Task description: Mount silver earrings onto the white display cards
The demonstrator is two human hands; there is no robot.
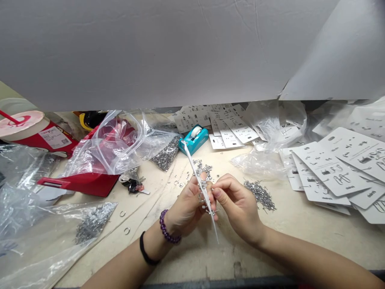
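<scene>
Two bare forearms lie nearest the camera, coming in over the front edge of the table. A grey-white panel spans the back, and below it spreads the pale table. Clear plastic bags crowd the left, a fan of white cards lies at the right, and a red paper cup leans at the far left. The left hand, with a purple bead bracelet at its wrist, has its grip clamped on a white card, held nearly edge-on above the middle of the table. The right hand has thumb and index finger together at the card's face; whether a tiny piece sits between them, I cannot tell. Behind the card stands a teal tape dispenser. A pile of metal pins lies beyond the right hand, and two small rings rest left of the bracelet.
</scene>
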